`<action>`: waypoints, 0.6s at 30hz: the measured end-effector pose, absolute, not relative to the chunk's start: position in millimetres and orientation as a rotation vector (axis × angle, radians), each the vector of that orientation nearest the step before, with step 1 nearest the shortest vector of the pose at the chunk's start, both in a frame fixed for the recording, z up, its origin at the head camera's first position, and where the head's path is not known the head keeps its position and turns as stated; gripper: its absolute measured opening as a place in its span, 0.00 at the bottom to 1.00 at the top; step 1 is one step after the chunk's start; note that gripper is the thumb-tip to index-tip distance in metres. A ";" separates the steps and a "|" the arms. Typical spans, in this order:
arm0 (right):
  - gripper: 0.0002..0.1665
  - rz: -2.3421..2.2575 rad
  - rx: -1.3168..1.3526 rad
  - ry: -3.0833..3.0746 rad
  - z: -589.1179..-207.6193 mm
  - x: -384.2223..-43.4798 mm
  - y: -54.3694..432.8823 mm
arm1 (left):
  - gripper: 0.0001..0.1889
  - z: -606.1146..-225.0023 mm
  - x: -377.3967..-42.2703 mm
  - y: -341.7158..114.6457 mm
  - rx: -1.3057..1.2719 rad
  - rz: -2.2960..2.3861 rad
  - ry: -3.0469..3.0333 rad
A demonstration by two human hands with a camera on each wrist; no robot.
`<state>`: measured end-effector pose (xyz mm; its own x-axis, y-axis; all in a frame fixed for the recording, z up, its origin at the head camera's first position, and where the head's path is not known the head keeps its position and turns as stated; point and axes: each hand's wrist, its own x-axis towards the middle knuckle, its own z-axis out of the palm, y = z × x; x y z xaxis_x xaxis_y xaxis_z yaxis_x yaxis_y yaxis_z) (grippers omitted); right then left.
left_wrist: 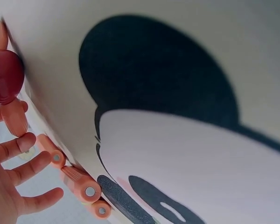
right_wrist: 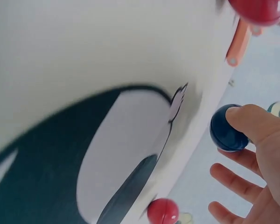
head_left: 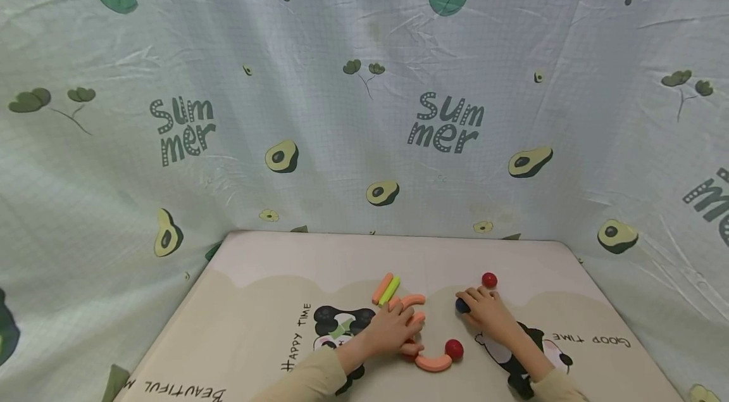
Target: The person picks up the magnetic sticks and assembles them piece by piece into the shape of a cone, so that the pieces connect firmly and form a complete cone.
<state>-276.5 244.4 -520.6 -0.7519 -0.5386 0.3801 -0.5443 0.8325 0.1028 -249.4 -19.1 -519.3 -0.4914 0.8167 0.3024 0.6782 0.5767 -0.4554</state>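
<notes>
My left hand [head_left: 393, 329] is low over a group of curved orange magnetic sticks. In the left wrist view its thumb and index finger pinch an orange stick [left_wrist: 14, 119] joined to a red ball [left_wrist: 7, 77]; the other fingers are spread. A curved orange stick [head_left: 433, 363] runs from beneath this hand to another red ball [head_left: 454, 350]. To the right, my right hand [head_left: 490, 313] holds a dark blue ball [right_wrist: 227, 128] between thumb and index finger, its other fingers loosely bent. Part of the left hand's ball is hidden in the head view.
Beyond the left hand lie a straight orange stick [head_left: 382, 288], a yellow-green stick [head_left: 390, 291] and a curved orange stick [head_left: 412, 300]. A red ball [head_left: 489, 280] sits just past the right hand. The table [head_left: 256, 301] has printed pandas and lettering, with a patterned curtain [head_left: 342, 136] behind.
</notes>
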 end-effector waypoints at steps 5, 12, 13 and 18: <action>0.23 0.012 0.855 -2.619 -518.6 -272.9 235.0 | 0.24 -520.2 -249.6 -18.6 -1.193 0.387 -2.337; 0.23 0.037 0.881 -2.606 -516.6 -270.8 225.6 | 0.23 -518.5 -248.7 -19.2 -1.188 0.393 -2.293; 0.22 0.040 0.885 -2.603 -516.0 -270.3 224.4 | 0.23 -518.7 -248.7 -19.3 -1.188 0.394 -2.291; 0.22 0.043 0.894 -2.591 -515.2 -268.7 218.9 | 0.23 -521.3 -249.8 -19.0 -1.195 0.392 -2.300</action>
<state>-268.7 218.9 -515.2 -0.7166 -0.5859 0.3785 -0.5980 0.7954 0.0990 -249.8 -19.0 -521.3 -0.4798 0.8213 0.3086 0.6725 0.5702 -0.4719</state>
